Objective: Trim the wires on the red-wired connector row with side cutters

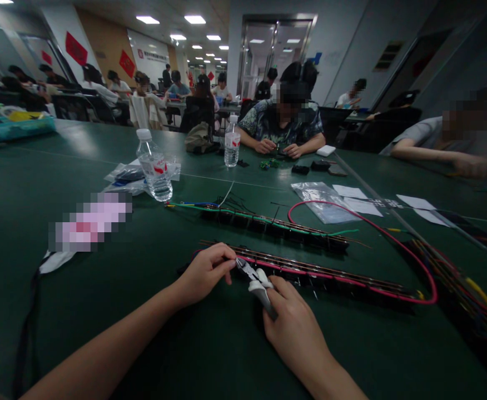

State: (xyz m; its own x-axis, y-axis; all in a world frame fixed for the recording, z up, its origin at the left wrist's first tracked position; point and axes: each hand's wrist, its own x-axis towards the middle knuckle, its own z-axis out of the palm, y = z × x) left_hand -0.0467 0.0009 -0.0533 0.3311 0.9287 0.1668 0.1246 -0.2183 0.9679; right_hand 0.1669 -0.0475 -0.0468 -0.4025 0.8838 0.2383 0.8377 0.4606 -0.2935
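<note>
Green table, one worker's two bare hands low in the frame. Right hand closed around the pale handles of one pair of small cutters, the metal tip pointing up-left toward the left hand. Left hand curled, fingertips pinched at the near-left end of the near terminal strip; what exactly sits between the fingertips is too small to tell. Two long dark strips in count: the near one runs left to right just beyond both hands, with a red wire along it that loops up and back on the right; the far terminal strip lies parallel behind it, carrying green wire. Right edge: one bundle of mixed-colour wires, blurred. Two water bottles: the near bottle left of centre, the far bottle further back. One clear plastic bag beyond the strips, three white paper slips beside it. Across the table one seated person with both hands on small parts; another person's arm on the right.
</note>
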